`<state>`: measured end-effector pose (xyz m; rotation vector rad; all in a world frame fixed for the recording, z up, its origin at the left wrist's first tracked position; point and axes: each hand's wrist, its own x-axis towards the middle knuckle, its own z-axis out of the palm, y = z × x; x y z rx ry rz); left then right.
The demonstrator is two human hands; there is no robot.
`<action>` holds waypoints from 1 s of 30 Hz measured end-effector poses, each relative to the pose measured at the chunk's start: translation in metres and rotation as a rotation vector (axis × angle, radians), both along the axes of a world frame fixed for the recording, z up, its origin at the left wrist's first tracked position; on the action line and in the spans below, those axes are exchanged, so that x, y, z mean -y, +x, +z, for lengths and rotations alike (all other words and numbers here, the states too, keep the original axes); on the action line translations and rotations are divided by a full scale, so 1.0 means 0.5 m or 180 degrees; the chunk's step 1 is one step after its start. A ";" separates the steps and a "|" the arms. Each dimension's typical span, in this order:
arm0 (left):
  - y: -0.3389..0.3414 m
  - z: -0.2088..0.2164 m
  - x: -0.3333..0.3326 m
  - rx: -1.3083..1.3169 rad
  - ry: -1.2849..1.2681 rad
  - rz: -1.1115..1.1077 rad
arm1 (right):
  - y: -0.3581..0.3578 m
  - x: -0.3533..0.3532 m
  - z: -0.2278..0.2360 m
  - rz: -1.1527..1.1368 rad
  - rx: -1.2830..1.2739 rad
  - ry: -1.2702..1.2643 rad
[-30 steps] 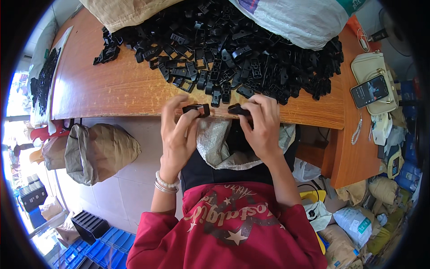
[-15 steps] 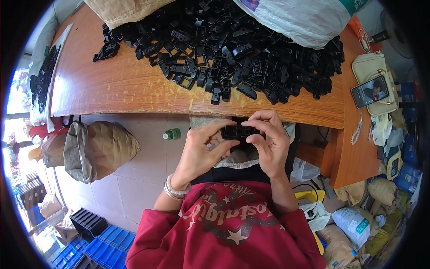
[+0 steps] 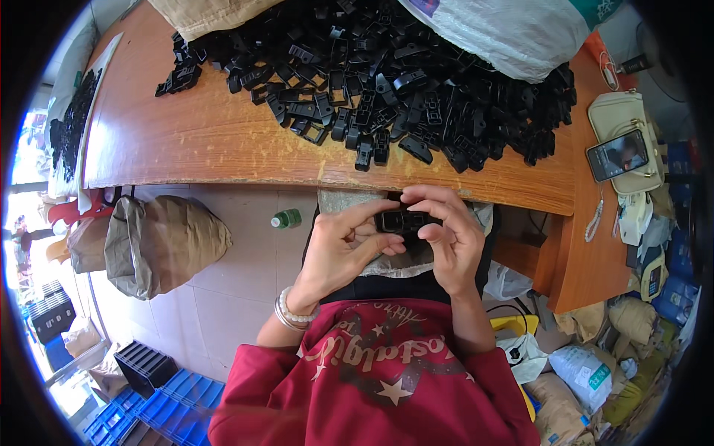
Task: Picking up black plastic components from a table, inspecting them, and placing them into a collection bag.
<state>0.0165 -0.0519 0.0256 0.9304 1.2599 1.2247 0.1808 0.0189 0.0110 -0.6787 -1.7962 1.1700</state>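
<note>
A small black plastic housing [image 3: 402,221] is held up between my hands, just in front of the table's near edge. My left hand [image 3: 343,241] pinches its left end between thumb and fingers; a beaded bracelet circles that wrist. My right hand [image 3: 451,236] curls round the right end, forefinger above and thumb below. Parts of the housing are covered by fingers. Beyond, on the wooden table [image 3: 245,160], spreads a big pile of similar black plastic parts [image 3: 357,104].
A white woven sack [image 3: 498,37] and a brown sack [image 3: 212,15] lie over the pile's far side. At the right are a phone [image 3: 617,155] and a cream bag [image 3: 647,163]. Brown paper sacks [image 3: 175,241], a green bottle [image 3: 286,218] and blue crates [image 3: 182,401] stand left.
The housing has turned in my fingers and now looks shorter. My right hand has shifted slightly, its thumb farther from the housing's lower edge. The view has moved a little.
</note>
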 end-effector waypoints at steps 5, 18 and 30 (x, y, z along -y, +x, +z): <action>-0.010 -0.002 -0.003 -0.0436 0.0148 -0.0190 | 0.000 -0.001 -0.005 -0.0072 0.0083 -0.0015; -0.004 -0.034 -0.012 -0.2099 0.1471 0.0140 | -0.001 0.015 -0.002 -0.0458 0.0356 0.0078; -0.154 -0.050 -0.075 -0.4316 0.1251 0.0683 | 0.061 -0.099 -0.022 -0.1908 0.1728 0.1280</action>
